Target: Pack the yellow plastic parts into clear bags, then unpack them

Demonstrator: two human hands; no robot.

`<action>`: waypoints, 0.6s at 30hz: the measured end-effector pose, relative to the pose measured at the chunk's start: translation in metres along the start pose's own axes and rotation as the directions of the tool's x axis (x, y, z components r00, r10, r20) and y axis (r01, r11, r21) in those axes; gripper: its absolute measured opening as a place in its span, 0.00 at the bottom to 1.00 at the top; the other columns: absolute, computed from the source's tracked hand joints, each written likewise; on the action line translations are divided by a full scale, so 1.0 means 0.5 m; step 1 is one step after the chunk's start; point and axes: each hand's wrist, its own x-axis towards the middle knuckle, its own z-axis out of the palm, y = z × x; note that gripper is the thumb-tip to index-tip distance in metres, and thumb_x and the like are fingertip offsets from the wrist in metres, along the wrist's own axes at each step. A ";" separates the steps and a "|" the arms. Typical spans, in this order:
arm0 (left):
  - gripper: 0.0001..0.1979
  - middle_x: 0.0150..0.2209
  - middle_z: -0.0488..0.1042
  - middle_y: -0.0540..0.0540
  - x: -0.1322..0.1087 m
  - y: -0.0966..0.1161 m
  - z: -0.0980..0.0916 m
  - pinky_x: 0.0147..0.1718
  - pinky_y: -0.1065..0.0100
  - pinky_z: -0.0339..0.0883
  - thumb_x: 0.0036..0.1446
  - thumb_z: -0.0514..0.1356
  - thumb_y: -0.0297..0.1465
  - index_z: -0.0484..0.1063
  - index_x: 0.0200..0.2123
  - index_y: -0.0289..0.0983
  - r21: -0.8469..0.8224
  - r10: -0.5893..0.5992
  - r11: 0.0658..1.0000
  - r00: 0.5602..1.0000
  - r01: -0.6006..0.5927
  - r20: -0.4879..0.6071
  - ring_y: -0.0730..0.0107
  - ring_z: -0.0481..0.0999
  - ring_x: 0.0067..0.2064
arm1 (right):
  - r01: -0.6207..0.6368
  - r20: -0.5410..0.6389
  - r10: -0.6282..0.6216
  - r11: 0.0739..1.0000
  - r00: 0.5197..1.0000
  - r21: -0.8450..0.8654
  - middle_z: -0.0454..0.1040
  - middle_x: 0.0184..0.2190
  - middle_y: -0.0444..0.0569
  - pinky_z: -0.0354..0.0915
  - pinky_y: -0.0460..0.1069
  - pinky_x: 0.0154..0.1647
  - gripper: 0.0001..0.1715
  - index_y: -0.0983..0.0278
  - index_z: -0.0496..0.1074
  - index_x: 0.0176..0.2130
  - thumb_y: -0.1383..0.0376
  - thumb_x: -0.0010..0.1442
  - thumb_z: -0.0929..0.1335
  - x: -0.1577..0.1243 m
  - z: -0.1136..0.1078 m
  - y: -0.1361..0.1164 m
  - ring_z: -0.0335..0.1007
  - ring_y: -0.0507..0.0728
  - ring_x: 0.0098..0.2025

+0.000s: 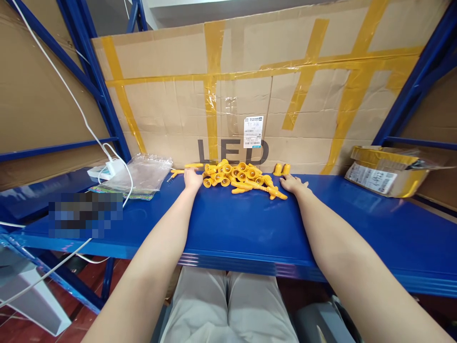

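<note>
A heap of small yellow plastic cup-shaped pieces (224, 174) lies on the blue shelf top (246, 224), open ends showing on many of them. Along its front right edge sit several yellow branch-like plastic pieces (273, 191). My left hand (193, 179) rests at the heap's left side, its fingers mostly hidden. A thin yellow piece (193, 166) lies just beyond it, and a forked yellow piece (177, 172) is on its left. On the heap's right, my right hand (294, 183) rests with fingers apart, close to two upright yellow caps (282, 169).
A large taped cardboard sheet (171, 114) stands behind the shelf top. At left are clear plastic bags (146, 174), a white power strip (107, 170) and a loose white cable (131, 183). A taped carton (387, 171) sits at right, beside a blue frame post (410, 76).
</note>
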 end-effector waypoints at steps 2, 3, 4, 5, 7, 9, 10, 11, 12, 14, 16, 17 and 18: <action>0.21 0.52 0.71 0.33 -0.003 -0.002 -0.002 0.56 0.64 0.62 0.47 0.56 0.16 0.75 0.46 0.26 0.058 0.003 0.998 0.999 -0.005 0.035 0.55 0.71 0.54 | 0.001 0.008 -0.001 1.000 1.000 -0.008 0.47 0.69 0.46 0.40 0.72 0.63 0.31 0.57 0.55 0.65 0.54 0.66 0.51 -0.004 -0.001 -0.001 0.37 0.67 0.69; 0.21 0.53 0.71 0.33 -0.004 -0.003 -0.003 0.56 0.64 0.62 0.48 0.56 0.16 0.74 0.47 0.26 0.082 0.007 0.997 0.999 -0.012 0.054 0.55 0.71 0.55 | 0.001 0.011 -0.001 1.000 1.000 -0.010 0.47 0.69 0.47 0.39 0.71 0.64 0.32 0.58 0.55 0.65 0.54 0.66 0.50 -0.006 -0.001 -0.002 0.38 0.66 0.69; 0.22 0.54 0.70 0.32 -0.005 -0.005 -0.003 0.56 0.64 0.62 0.49 0.56 0.16 0.73 0.48 0.26 0.106 0.012 0.994 0.997 -0.020 0.070 0.55 0.70 0.56 | 0.001 0.013 0.000 1.000 1.000 -0.011 0.47 0.68 0.47 0.39 0.71 0.64 0.32 0.58 0.55 0.65 0.54 0.66 0.50 -0.007 -0.001 -0.003 0.38 0.66 0.69; 0.22 0.55 0.69 0.32 -0.005 -0.008 -0.004 0.56 0.64 0.62 0.49 0.56 0.16 0.73 0.49 0.26 0.130 0.018 0.991 0.997 -0.028 0.081 0.55 0.70 0.56 | 0.000 0.014 0.000 1.000 1.000 -0.011 0.48 0.68 0.47 0.38 0.70 0.64 0.32 0.59 0.55 0.65 0.54 0.66 0.50 -0.009 -0.002 -0.003 0.38 0.66 0.69; 0.22 0.56 0.68 0.32 -0.005 -0.016 -0.005 0.56 0.64 0.62 0.51 0.55 0.17 0.72 0.51 0.26 0.182 0.032 0.982 0.995 -0.049 0.095 0.55 0.69 0.57 | 0.003 0.010 -0.003 1.000 1.000 -0.011 0.50 0.68 0.49 0.39 0.70 0.64 0.32 0.60 0.56 0.64 0.55 0.66 0.50 -0.009 -0.001 -0.003 0.40 0.66 0.69; 0.23 0.58 0.65 0.32 -0.002 -0.027 -0.006 0.56 0.64 0.62 0.52 0.54 0.17 0.71 0.52 0.27 0.237 0.047 0.969 0.994 -0.069 0.097 0.55 0.68 0.58 | 0.010 0.000 -0.010 1.000 1.000 -0.016 0.52 0.67 0.51 0.39 0.70 0.64 0.31 0.60 0.58 0.63 0.55 0.66 0.51 -0.007 0.002 -0.002 0.41 0.66 0.69; 0.23 0.59 0.64 0.32 0.001 -0.033 -0.007 0.56 0.64 0.61 0.52 0.54 0.16 0.71 0.52 0.28 0.265 0.057 0.961 0.994 -0.081 0.096 0.54 0.67 0.59 | 0.014 -0.008 -0.014 1.000 1.000 -0.020 0.54 0.66 0.52 0.39 0.71 0.63 0.31 0.60 0.59 0.62 0.55 0.66 0.51 -0.005 0.004 0.000 0.42 0.66 0.68; 0.23 0.60 0.63 0.33 0.004 -0.038 -0.009 0.56 0.63 0.61 0.51 0.54 0.16 0.71 0.52 0.29 0.296 0.068 0.951 0.993 -0.094 0.098 0.54 0.67 0.59 | 0.020 -0.017 -0.020 1.000 1.000 -0.022 0.55 0.66 0.53 0.40 0.71 0.63 0.30 0.60 0.60 0.61 0.54 0.65 0.52 -0.003 0.005 0.001 0.44 0.67 0.68; 0.24 0.60 0.63 0.33 0.008 -0.043 -0.011 0.56 0.62 0.61 0.51 0.54 0.16 0.70 0.52 0.30 0.326 0.079 0.939 0.992 -0.109 0.103 0.53 0.66 0.59 | 0.024 -0.027 -0.025 0.999 0.999 -0.025 0.56 0.65 0.54 0.41 0.71 0.63 0.30 0.59 0.61 0.61 0.54 0.65 0.52 -0.001 0.007 0.003 0.45 0.67 0.68; 0.24 0.60 0.62 0.33 0.019 -0.052 -0.017 0.56 0.60 0.62 0.50 0.54 0.16 0.70 0.52 0.30 0.390 0.100 0.910 0.987 -0.141 0.124 0.52 0.66 0.59 | 0.027 -0.049 -0.029 0.999 0.998 -0.025 0.59 0.63 0.55 0.42 0.71 0.62 0.29 0.59 0.62 0.60 0.55 0.65 0.53 0.002 0.010 0.005 0.47 0.67 0.67; 0.23 0.59 0.63 0.32 0.032 -0.060 -0.027 0.55 0.59 0.63 0.51 0.53 0.16 0.71 0.51 0.30 0.448 0.119 0.877 0.981 -0.175 0.150 0.50 0.67 0.58 | 0.032 -0.066 -0.033 0.999 0.997 -0.020 0.61 0.62 0.56 0.44 0.72 0.61 0.28 0.57 0.62 0.60 0.55 0.64 0.55 0.005 0.011 0.006 0.50 0.68 0.66; 0.23 0.59 0.63 0.32 0.040 -0.065 -0.033 0.54 0.59 0.64 0.51 0.53 0.16 0.71 0.50 0.30 0.469 0.132 0.861 0.978 -0.195 0.164 0.51 0.68 0.57 | 0.035 -0.071 -0.037 0.999 0.997 -0.018 0.62 0.61 0.56 0.44 0.73 0.60 0.28 0.57 0.62 0.60 0.55 0.64 0.55 0.006 0.011 0.006 0.50 0.68 0.65; 0.22 0.59 0.64 0.32 0.047 -0.070 -0.039 0.55 0.59 0.64 0.51 0.53 0.16 0.72 0.50 0.31 0.480 0.147 0.851 0.974 -0.214 0.174 0.51 0.68 0.57 | 0.040 -0.074 -0.042 0.999 0.996 -0.016 0.62 0.61 0.56 0.45 0.73 0.60 0.28 0.56 0.62 0.60 0.55 0.64 0.55 0.007 0.011 0.006 0.51 0.68 0.65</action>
